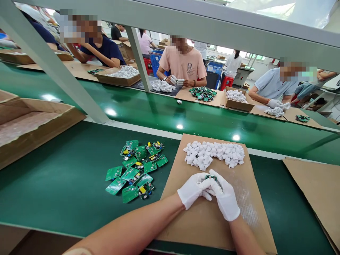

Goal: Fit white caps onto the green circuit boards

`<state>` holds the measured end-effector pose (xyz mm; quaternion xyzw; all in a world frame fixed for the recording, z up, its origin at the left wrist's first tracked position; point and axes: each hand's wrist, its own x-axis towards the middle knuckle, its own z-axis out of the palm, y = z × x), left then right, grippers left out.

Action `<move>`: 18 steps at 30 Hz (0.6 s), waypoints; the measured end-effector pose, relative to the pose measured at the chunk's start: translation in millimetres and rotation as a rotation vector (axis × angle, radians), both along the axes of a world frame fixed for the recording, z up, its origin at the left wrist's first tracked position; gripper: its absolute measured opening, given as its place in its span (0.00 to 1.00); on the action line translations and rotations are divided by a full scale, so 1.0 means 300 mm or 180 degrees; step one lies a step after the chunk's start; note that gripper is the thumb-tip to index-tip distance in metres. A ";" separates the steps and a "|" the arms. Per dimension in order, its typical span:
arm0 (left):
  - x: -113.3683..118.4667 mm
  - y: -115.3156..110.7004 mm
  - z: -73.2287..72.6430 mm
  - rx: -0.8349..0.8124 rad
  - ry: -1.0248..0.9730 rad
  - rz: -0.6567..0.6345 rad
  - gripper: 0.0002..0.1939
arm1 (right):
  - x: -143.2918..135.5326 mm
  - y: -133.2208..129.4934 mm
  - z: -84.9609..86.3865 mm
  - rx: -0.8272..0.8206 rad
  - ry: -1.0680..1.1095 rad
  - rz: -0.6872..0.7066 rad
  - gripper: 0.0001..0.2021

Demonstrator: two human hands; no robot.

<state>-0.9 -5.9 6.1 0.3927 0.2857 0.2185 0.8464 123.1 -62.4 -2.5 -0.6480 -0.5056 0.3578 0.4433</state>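
Both my hands wear white gloves and meet over a brown cardboard sheet (183, 221). Between them is a small green circuit board (210, 177), mostly covered by the fingers. My left hand (193, 189) closes on it from the left, and my right hand (224, 196) wraps it from the right. Just beyond the fingers, many small white lumps (203, 154) lie grouped on the sheet's far part. To the left, a loose pile of green circuit boards (130, 173) with yellow and black components rests on the dark green tabletop (74, 184).
An open cardboard box (34, 141) stands at the left; another cardboard sheet (316, 191) lies at the right. A pale metal frame (58, 67) crosses in front. Past it runs a glossy green belt (164, 113), with co-workers seated behind, one person (183, 63) handling white pieces.
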 end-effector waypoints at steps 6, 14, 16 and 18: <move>-0.010 0.004 -0.046 -0.0452 -0.0660 -0.0043 0.16 | 0.001 0.001 0.009 -0.0031 0.0132 -0.0109 0.21; -0.011 -0.010 -0.025 0.0054 -0.0727 -0.0123 0.20 | -0.013 0.000 0.012 -0.0172 -0.0404 -0.0146 0.22; -0.012 -0.008 -0.009 0.0257 -0.0553 -0.0185 0.18 | -0.008 0.000 0.006 -0.0093 -0.0431 -0.0114 0.21; -0.016 -0.004 -0.001 0.0363 -0.0333 -0.0198 0.17 | 0.001 -0.001 0.004 -0.0021 -0.0200 -0.0031 0.20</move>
